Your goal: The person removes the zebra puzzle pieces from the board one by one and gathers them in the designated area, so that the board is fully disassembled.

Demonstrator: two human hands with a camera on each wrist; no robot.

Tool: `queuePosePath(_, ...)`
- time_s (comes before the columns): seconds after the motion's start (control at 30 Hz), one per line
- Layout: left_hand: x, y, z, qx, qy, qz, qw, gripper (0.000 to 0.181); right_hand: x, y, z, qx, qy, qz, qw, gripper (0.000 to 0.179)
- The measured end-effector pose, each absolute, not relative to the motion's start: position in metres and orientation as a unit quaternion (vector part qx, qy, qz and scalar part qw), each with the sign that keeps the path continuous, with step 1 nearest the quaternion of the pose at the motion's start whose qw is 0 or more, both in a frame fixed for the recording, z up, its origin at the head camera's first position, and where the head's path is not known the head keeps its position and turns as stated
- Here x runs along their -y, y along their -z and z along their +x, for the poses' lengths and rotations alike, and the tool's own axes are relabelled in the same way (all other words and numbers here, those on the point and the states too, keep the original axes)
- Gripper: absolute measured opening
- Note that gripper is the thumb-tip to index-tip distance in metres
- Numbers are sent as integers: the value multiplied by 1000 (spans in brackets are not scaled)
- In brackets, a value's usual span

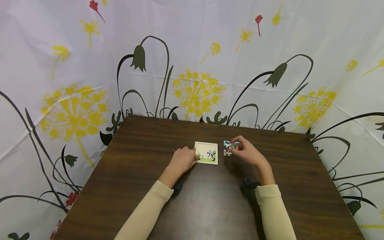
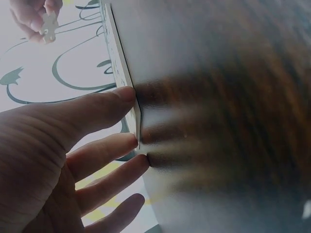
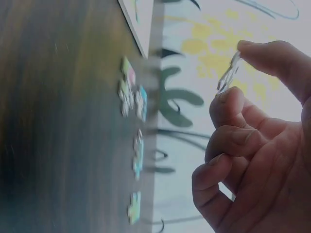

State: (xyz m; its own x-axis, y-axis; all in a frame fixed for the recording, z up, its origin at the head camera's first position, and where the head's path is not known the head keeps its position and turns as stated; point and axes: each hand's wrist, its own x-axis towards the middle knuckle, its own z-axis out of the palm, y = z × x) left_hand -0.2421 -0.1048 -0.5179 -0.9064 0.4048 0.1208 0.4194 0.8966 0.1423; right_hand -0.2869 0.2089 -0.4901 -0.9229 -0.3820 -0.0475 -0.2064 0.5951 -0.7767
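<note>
A square wooden jigsaw tray [image 1: 207, 147] lies on the table, its lower part filled with zebra-and-grass pieces and its upper part bare. My left hand [image 1: 183, 159] is at its lower left corner. In the left wrist view, thumb and index fingertips touch the tray's edge [image 2: 121, 63], the other fingers extended and spread. To the right of the tray, my right hand [image 1: 247, 151] is raised over loose puzzle pieces [image 1: 227, 152]. It pinches one jigsaw piece [image 3: 228, 75] between thumb and index finger, edge-on in the right wrist view, with the remaining fingers curled.
Several loose pieces [image 3: 138, 104] lie flat on the table in the right wrist view, partly hidden by my hand in the head view. The dark wooden table [image 1: 144, 143] ends at a floral curtain [image 1: 192, 50] behind it.
</note>
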Motion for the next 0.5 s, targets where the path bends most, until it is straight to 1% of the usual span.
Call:
queuePosePath(0.13, 105, 517, -243, 973, 81, -211, 41, 21, -224, 491, -290, -895, 408, -153, 93, 42)
queuePosePath(0.5, 105, 516, -243, 974, 86, -206, 25, 22, -238, 506, -294, -919, 350, -127, 134, 41)
